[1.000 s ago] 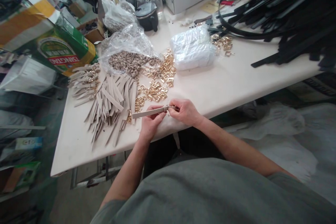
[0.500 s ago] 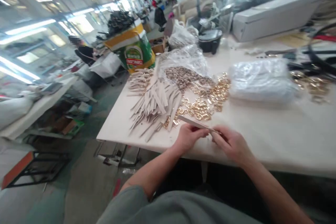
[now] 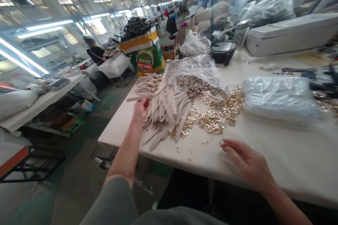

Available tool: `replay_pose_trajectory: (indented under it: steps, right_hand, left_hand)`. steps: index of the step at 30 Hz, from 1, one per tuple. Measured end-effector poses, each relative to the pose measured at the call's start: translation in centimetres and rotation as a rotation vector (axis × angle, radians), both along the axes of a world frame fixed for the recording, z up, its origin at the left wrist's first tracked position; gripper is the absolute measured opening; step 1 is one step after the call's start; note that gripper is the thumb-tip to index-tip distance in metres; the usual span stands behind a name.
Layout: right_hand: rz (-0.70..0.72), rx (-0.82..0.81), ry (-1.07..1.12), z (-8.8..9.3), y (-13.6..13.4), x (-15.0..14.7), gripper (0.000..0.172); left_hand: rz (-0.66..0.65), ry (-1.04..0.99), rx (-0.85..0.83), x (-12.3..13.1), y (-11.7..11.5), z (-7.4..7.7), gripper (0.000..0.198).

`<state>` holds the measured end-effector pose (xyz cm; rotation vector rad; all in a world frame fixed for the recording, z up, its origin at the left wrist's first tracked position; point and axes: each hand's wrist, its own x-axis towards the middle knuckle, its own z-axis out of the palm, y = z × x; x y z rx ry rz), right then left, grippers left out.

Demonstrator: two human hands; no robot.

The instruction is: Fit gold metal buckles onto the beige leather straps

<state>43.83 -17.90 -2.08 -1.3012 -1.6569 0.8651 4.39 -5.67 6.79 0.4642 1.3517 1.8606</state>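
Observation:
My left hand (image 3: 141,109) reaches to the left side of the table and pinches a pale beige strip (image 3: 133,98). It is beside a heap of similar flat strips (image 3: 166,107), some lying across each other. Above the table's front part, my right hand (image 3: 244,160) is open, fingers stretched toward the left, with nothing visible in it. Beyond it lies a spread of gold metal buckles (image 3: 212,119). Behind them, a clear plastic bag (image 3: 195,65) spills many small brownish rings (image 3: 195,84). A second group of strips with gold pieces (image 3: 149,82) lies farther back.
A clear-wrapped white bundle (image 3: 280,98) lies on the right of the table (image 3: 264,140). Farther back are a black lidded pot (image 3: 223,52), a long white box (image 3: 290,37) and a green-yellow sack (image 3: 148,59) of black items. A person (image 3: 96,54) is at another table.
My hands have come apart. The left has carried the strip left to the heap's far side; the right has let go and opened. The view has shifted slightly.

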Motion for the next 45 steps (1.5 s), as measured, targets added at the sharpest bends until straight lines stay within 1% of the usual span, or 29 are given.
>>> replay_pose_trajectory:
  steps: [2,4,5,6,7,8,9,11,12,13,15,16,17,18,20,22,24,26,28,31,33,36,38,42,44,45]
  right_hand:
    - [-0.004,-0.012,0.013,0.3,-0.2,-0.3,0.029]
    - [-0.002,-0.021,0.052,0.6,-0.5,-0.5,0.026]
    - [-0.016,-0.014,0.071,0.7,-0.6,-0.7,0.024]
    - [-0.017,-0.013,0.099,0.7,-0.6,-0.8,0.023]
    - [0.003,-0.035,0.132,0.8,-0.7,-0.9,0.022]
    - [0.007,-0.051,0.179,0.8,-0.7,-0.9,0.022]
    - [0.012,-0.071,0.227,0.9,-0.6,-1.0,0.021]
    - [0.022,-0.097,0.307,1.1,-0.6,-0.9,0.021]
    - [0.030,-0.103,0.326,1.2,-0.7,-0.9,0.021]
    - [0.035,-0.101,0.328,1.3,-0.8,-0.7,0.021]
    - [0.034,-0.077,0.280,1.5,-1.0,-0.4,0.021]
    - [0.024,-0.057,0.239,1.5,-1.1,-0.2,0.021]
    - [0.010,-0.035,0.193,1.5,-1.2,0.0,0.020]
    - [-0.009,-0.013,0.148,1.3,-1.3,0.2,0.020]
    - [-0.046,0.040,0.066,0.8,-1.3,0.6,0.018]
    - [-0.051,0.099,-0.003,0.3,-1.2,0.8,0.017]
    - [-0.045,0.145,-0.051,-0.1,-1.1,0.8,0.017]
    - [-0.039,0.172,-0.080,-0.1,-1.1,0.8,0.017]
    - [-0.035,0.187,-0.100,0.0,-1.2,0.7,0.017]
    - [-0.021,0.193,-0.115,0.3,-1.3,0.6,0.018]
    - [-0.015,0.190,-0.113,0.4,-1.3,0.6,0.018]
    - [-0.021,0.177,-0.086,0.6,-1.3,0.6,0.018]
    - [-0.026,0.169,-0.069,0.7,-1.3,0.6,0.018]
    - [-0.017,0.171,-0.068,0.8,-1.3,0.6,0.017]
    - [-0.007,0.171,-0.068,0.6,-1.3,0.6,0.017]
    - [-0.008,0.175,-0.066,0.5,-1.2,0.6,0.017]
  left_hand:
    - [-0.004,0.003,-0.031,-1.2,1.2,0.5,0.015]
    - [-0.008,0.012,-0.047,-1.8,1.6,0.4,0.011]
    - [0.000,0.034,-0.046,-2.0,1.6,0.1,0.017]
    - [0.066,0.132,-0.037,-2.1,1.4,-0.4,0.027]
    - [0.102,0.231,-0.003,-2.1,1.1,-1.1,0.037]
    - [0.085,0.299,0.018,-1.9,0.7,-1.9,0.045]
    - [0.030,0.359,0.048,-1.7,0.1,-2.7,0.049]
    - [-0.045,0.498,0.101,-0.5,-1.6,-4.3,0.053]
    - [-0.057,0.598,0.107,0.3,-2.7,-4.8,0.054]
    - [-0.074,0.706,0.100,1.2,-3.9,-5.2,0.051]
    - [-0.166,0.952,0.034,3.5,-6.4,-5.3,0.041]
    - [-0.210,1.088,0.000,4.7,-7.4,-5.1,0.040]
    - [-0.253,1.224,-0.006,5.8,-8.3,-4.9,0.041]
    - [-0.267,1.327,0.011,6.9,-8.8,-4.6,0.041]
    - [-0.296,1.504,0.018,8.6,-9.1,-4.4,0.046]
    - [-0.327,1.652,-0.067,9.5,-8.8,-4.5,0.048]
    - [-0.366,1.740,-0.157,9.8,-8.3,-4.7,0.044]
    - [-0.394,1.760,-0.225,9.9,-8.2,-4.8,0.041]
    - [-0.425,1.735,-0.271,10.1,-8.4,-4.8,0.043]
    - [-0.496,1.691,-0.302,10.7,-8.9,-4.9,0.045]
    - [-0.514,1.671,-0.315,10.9,-9.0,-5.0,0.045]
    - [-0.519,1.609,-0.354,10.8,-8.8,-5.1,0.047]
    - [-0.509,1.557,-0.366,10.3,-8.4,-5.0,0.043]
    - [-0.435,1.483,-0.313,9.4,-8.2,-4.6,0.026]
    - [-0.416,1.403,-0.284,9.2,-8.3,-4.3,0.024]
    - [-0.415,1.331,-0.267,9.2,-8.5,-4.0,0.025]
